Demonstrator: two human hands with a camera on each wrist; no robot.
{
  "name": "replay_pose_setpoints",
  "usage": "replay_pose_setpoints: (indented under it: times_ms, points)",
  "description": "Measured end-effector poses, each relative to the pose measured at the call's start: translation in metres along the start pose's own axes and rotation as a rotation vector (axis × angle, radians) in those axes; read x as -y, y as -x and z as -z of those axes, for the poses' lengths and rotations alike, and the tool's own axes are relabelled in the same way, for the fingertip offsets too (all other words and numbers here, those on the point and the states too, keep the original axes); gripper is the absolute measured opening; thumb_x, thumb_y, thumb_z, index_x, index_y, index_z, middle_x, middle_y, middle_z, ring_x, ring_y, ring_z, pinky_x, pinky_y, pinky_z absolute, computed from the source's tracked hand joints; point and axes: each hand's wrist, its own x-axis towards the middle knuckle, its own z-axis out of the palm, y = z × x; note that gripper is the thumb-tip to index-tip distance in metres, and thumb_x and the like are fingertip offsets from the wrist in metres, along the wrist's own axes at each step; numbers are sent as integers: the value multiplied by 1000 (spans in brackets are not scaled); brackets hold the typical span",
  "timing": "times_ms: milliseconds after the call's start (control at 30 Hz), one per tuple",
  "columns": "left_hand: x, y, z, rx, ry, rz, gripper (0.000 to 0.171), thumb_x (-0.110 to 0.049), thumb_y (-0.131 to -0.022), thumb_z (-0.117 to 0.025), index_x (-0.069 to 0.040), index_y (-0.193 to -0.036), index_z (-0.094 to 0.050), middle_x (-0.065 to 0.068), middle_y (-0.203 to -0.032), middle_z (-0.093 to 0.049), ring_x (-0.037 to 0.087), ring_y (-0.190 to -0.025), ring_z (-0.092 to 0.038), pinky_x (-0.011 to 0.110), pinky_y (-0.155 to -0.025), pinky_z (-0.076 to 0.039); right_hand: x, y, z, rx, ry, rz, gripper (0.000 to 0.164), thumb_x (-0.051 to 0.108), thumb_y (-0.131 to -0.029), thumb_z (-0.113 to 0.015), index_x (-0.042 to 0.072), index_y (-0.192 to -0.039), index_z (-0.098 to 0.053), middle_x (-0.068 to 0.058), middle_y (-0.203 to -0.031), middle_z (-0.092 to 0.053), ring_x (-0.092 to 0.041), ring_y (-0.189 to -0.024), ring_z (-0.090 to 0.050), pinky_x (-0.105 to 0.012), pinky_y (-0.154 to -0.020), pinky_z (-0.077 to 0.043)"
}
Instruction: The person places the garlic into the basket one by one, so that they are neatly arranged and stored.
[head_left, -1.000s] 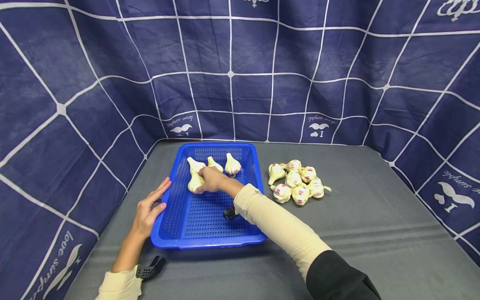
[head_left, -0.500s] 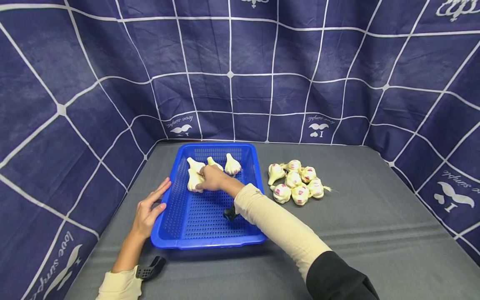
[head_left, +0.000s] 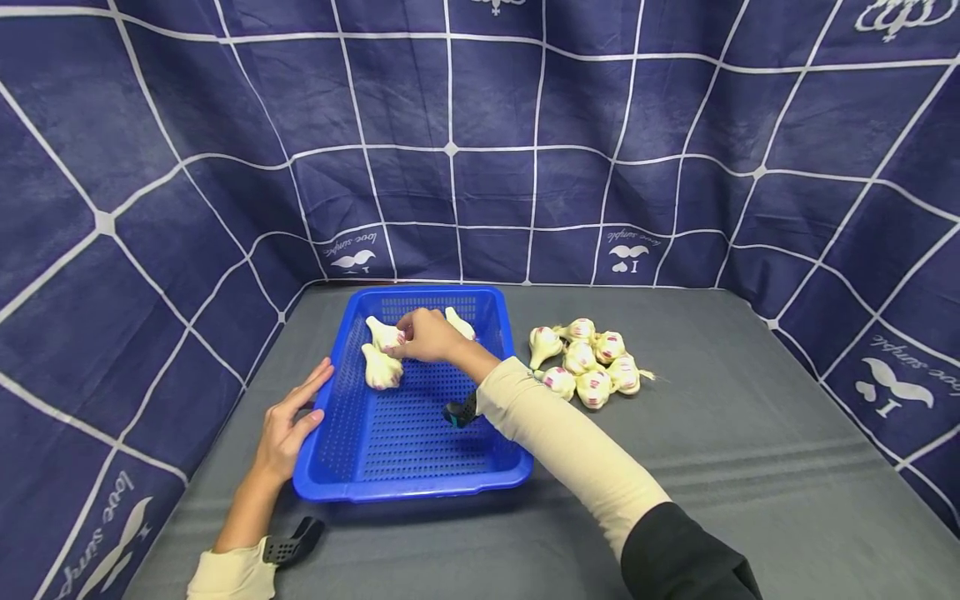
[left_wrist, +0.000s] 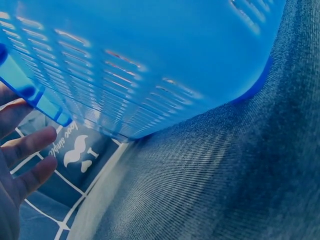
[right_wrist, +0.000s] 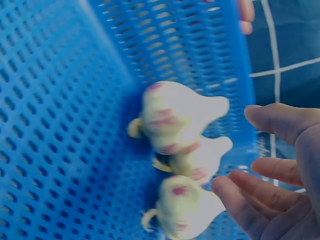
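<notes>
A blue perforated plastic basket holds several garlic bulbs toward its far end. Along its left rim lie the fingers of my left hand, fairly straight; the left wrist view shows these fingers beside the basket's outer wall. My right hand is over the bulbs inside, its fingers apart in the right wrist view and holding nothing. Just left of it are a garlic bulb and a second bulb. Another bulb is partly covered by the hand. Three bulbs lie in a row in the right wrist view.
On the grey table, right of the basket, sits a cluster of several garlic bulbs with purple-marked skins. A blue curtain with white grid lines rises behind and on both sides.
My right hand has let go of the nearest left bulb and moved up and to the right. The left hand keeps its place at the rim. The head view has shifted slightly.
</notes>
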Motion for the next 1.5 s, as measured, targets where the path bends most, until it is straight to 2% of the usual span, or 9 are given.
replay_pose_setpoints:
  times_ms: [167,333,567,800,900,1200,1367,1500]
  points:
    - [0,1,0,-3,8,4,52,5,-81,-51,8,-132,-58,17,-144,-51,4,-129,-49,15,-85,-40,-2,7,21,-12,-73,-17,56,34,-84,-77,-1,-126,-65,-8,-102,-73,-17,-92,-67,-27,-84,-49]
    - [1,2,-1,-3,7,-7,51,6,-81,-51,8,-131,-58,17,-143,-51,4,-129,-49,16,-85,-40,-6,20,41,-15,-99,-29,52,31,-87,-75,1,-128,-64,-9,-108,-73,-21,-100,-67,-31,-87,-50]
    - [-1,0,0,-11,29,18,52,5,-81,-50,8,-132,-58,18,-144,-51,6,-131,-49,15,-87,-39,-10,41,60,-39,-115,-14,47,33,-87,-74,6,-126,-67,-5,-105,-74,-19,-98,-69,-29,-84,-51]
    - [-1,1,-2,-1,19,4,50,5,-82,-50,8,-132,-58,14,-145,-51,5,-131,-47,14,-87,-38,-11,65,62,-28,-165,23,48,30,-86,-75,6,-127,-65,-7,-105,-74,-19,-93,-71,-24,-74,-53]
    - [-2,1,-2,-1,21,13,51,5,-82,-50,9,-132,-57,14,-145,-50,6,-132,-47,15,-87,-38,-12,77,62,-39,-167,45,49,28,-86,-76,4,-126,-65,-9,-105,-74,-18,-91,-71,-24,-75,-53]
    - [-1,3,-4,-7,32,25,51,5,-82,-49,8,-133,-57,17,-144,-51,8,-132,-48,15,-88,-39,-20,103,58,-81,-145,83,51,29,-84,-78,3,-126,-65,-6,-101,-73,-12,-85,-68,-21,-77,-51]
    - [0,3,-4,-11,38,30,51,5,-82,-49,9,-132,-57,18,-144,-51,8,-132,-47,15,-88,-39,-29,118,62,-113,-186,65,52,27,-84,-79,2,-127,-64,-6,-102,-72,-12,-84,-67,-22,-76,-52]
    - [1,2,-4,-20,40,7,51,6,-81,-49,10,-131,-57,19,-143,-51,10,-133,-48,15,-88,-39,-42,128,67,-152,-255,36,51,23,-84,-79,0,-127,-64,-7,-103,-71,-14,-86,-68,-25,-77,-54]
